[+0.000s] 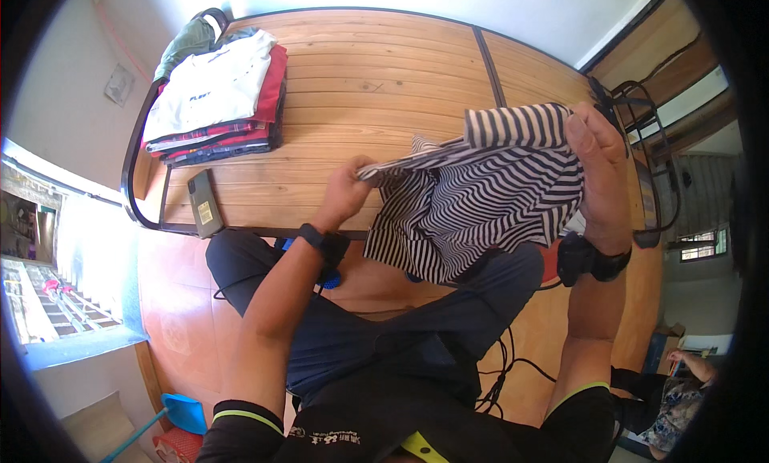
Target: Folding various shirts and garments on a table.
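Observation:
A black-and-white striped knit garment (486, 186) hangs between my two hands, bunched and creased, over the front edge of the slatted wooden bed platform (384, 72). My left hand (351, 189) pinches one corner of it at the left. At the right, my right hand (595, 156) grips the upper part, where the cloth lies doubled in a wide band. The lower folds droop towards my right knee. Both wrists wear black bands.
A stack of folded clothes, a white shirt (207, 87) on top, sits at the platform's left end. A smartphone (205, 203) lies by the front edge. Black cables (503, 367) trail on the floor. A blue dustpan (185, 412) stands lower left. Another person (667, 397) is at lower right.

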{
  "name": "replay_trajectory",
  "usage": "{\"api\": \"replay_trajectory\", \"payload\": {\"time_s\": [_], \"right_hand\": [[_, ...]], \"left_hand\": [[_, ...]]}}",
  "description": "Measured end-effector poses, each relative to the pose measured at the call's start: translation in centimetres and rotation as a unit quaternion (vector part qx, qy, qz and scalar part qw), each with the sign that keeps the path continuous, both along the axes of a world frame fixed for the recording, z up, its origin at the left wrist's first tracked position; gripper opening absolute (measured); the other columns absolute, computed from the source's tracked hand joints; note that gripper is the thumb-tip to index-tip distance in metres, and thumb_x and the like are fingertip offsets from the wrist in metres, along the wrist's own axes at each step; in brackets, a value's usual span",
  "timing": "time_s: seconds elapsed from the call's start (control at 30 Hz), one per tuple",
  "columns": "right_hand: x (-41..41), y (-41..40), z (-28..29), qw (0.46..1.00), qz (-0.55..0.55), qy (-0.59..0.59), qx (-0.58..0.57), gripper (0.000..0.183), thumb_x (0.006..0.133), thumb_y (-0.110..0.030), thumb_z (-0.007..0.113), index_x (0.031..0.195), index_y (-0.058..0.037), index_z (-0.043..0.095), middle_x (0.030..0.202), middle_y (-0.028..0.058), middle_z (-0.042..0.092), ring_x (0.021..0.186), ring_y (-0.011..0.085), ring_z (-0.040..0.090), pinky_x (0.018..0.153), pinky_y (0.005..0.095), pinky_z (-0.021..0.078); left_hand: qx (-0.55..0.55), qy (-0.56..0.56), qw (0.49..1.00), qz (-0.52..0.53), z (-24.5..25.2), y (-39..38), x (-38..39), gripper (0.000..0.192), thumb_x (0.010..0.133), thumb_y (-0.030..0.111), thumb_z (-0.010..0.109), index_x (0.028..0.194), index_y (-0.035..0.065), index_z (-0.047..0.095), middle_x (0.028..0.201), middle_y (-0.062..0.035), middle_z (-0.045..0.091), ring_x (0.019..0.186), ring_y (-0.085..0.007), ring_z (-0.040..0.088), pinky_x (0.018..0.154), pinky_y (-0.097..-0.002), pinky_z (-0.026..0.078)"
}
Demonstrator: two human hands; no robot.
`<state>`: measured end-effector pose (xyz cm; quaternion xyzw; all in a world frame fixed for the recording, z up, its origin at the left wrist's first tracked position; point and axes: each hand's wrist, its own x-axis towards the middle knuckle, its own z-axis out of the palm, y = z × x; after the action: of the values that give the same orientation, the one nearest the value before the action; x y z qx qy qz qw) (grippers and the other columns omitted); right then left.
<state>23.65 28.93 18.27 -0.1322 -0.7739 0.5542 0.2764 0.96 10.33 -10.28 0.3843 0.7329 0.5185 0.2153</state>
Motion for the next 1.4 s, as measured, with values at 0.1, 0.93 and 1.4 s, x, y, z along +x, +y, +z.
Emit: {"api": "replay_trajectory", "payload": {"time_s": [0.1,0.93,1.4], "right_hand": [[0.3,-0.1,0.4,0.999,-0.025,0.003,-0.047,0.022,0.104,-0.022,0.057,0.096,-0.0044,0.066,0.085,-0.0045,0.063,0.075,0.0023,0.055,0.068,0.0195,0.0442],[8.4,1.9,3.7,0.943,0.153,-0.227,0.19,0.053,0.059,-0.016,0.092,0.106,-0.0033,0.072,0.079,-0.0008,0.059,0.073,0.0114,0.054,0.066,0.0265,0.0394],[19.2,2.7,5.6,0.972,-0.012,0.005,0.233,0.018,0.084,-0.015,0.068,0.072,-0.0083,0.056,0.067,0.0061,0.054,0.057,0.02,0.05,0.052,0.0306,0.0356]], "left_hand": [[0.159,-0.221,0.961,0.04,-0.6,-0.7,-2.3,0.017,0.092,0.009,0.064,0.108,0.0028,0.066,0.101,-0.0102,0.073,0.09,-0.02,0.069,0.079,-0.0306,0.053],[0.077,0.29,0.944,0.134,27.8,-13.5,-3.9,0.004,0.089,0.001,0.063,0.089,-0.0024,0.063,0.072,-0.0073,0.063,0.067,-0.0106,0.058,0.062,-0.027,0.046],[-0.126,0.222,0.967,0.012,38.4,-29.6,-1.5,0.032,0.08,0.022,0.084,0.096,0.0023,0.066,0.084,-0.0109,0.07,0.072,-0.0117,0.067,0.065,-0.0245,0.053]]}}
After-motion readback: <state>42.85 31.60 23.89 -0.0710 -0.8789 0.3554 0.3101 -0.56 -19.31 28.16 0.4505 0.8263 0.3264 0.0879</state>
